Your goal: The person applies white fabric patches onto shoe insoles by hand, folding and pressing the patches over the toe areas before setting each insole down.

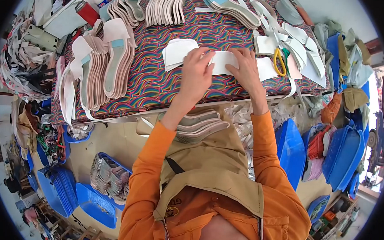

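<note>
On the patterned tabletop, a white flat piece (223, 62) lies between my two hands. My left hand (197, 74) is closed at its left end, thumb and fingers pressed together and slightly blurred. At the right end, my right hand (246, 69) grips the same piece with fingers bent over its far edge and the thumb on top. A stack of white rounded pieces (176, 55) sits just left of the hands. Another white piece (265, 69) lies right of my right hand. Several shoe insoles (196, 127) rest on my lap over the tan apron (207, 158).
Stacks of insoles (119, 67) stand at the table's left, with more (165, 8) at the back. Yellow-handled scissors (279, 62) lie among white scraps (299, 49) on the right. Blue bins (96, 205) and a blue tub (289, 147) stand on the floor around me.
</note>
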A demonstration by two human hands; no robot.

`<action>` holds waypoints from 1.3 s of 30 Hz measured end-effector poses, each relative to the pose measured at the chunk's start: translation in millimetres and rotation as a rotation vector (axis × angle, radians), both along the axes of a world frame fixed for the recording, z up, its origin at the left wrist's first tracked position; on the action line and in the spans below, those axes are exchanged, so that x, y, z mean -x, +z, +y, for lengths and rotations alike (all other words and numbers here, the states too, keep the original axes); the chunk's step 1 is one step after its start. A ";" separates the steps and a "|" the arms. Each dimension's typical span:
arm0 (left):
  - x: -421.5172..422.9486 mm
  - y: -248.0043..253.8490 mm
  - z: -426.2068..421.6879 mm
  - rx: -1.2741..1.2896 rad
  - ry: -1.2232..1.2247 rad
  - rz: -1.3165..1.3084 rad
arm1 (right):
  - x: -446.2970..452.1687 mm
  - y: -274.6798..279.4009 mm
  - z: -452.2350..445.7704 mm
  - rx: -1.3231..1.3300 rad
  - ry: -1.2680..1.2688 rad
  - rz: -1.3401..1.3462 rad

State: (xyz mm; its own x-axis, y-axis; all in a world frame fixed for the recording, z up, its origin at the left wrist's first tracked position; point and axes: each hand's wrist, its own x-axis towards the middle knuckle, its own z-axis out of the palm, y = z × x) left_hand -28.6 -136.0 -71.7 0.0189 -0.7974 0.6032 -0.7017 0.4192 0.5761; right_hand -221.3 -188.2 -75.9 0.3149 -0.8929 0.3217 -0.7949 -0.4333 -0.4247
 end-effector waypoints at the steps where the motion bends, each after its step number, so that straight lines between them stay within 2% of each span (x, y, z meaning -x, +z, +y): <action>1: 11.4 -4.9 -9.2 -0.021 -0.021 -0.007 | 0.0 1.1 0.2 0.003 -0.020 -0.003; 3: 22.8 -15.2 -21.3 -0.041 -0.045 -0.018 | 3.2 -3.6 -3.1 -0.005 0.004 -0.025; 6: 31.4 -25.6 -32.7 -0.152 0.005 -0.168 | 7.6 -6.8 -7.0 -0.018 0.051 -0.070; 11: 32.2 -31.9 -32.7 -0.142 -0.018 -0.197 | 3.4 -11.7 1.7 0.021 0.009 -0.160; 14: 34.7 -30.7 -33.0 -0.134 0.000 -0.142 | 2.3 -11.9 3.4 0.028 -0.004 -0.206; 22: 33.9 -26.8 -32.3 -0.121 0.007 -0.108 | -4.8 -1.7 11.2 0.155 -0.067 -0.120; 27: 32.0 -21.3 -32.1 -0.175 -0.013 -0.018 | -3.4 -12.4 9.5 0.042 0.013 -0.213; 29: 26.3 -25.5 -30.7 -0.053 -0.075 -0.078 | -2.8 -14.0 11.8 -0.059 0.039 -0.297; 31: 19.9 -17.8 -23.0 0.000 -0.093 -0.111 | 3.0 -8.4 9.6 -0.032 0.081 -0.296; 34: 8.0 2.4 7.1 -0.391 -0.293 0.769 | 1.7 -3.6 23.7 -0.017 0.169 -0.304; 35: -0.1 10.3 18.2 -0.401 -0.269 0.770 | -1.1 0.9 34.4 0.066 0.163 -0.264; 37: -25.9 25.0 44.1 -0.378 -0.299 1.256 | -4.3 5.1 61.3 0.235 0.152 -0.183; 38: -40.1 29.9 56.3 -0.378 -0.279 1.256 | -4.8 -5.1 79.1 0.227 0.297 -0.201; 39: -55.4 34.6 68.4 -0.408 -0.301 1.457 | -4.2 -18.6 101.1 0.222 0.440 -0.220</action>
State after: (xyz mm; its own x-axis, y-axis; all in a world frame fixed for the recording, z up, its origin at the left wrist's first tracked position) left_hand 26.8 -67.6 -37.1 0.1917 -0.9803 -0.0473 0.6313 0.0863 0.7707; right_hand -217.2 -87.1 -94.5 0.5478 -0.5950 0.5881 -0.4207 -0.8035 -0.4211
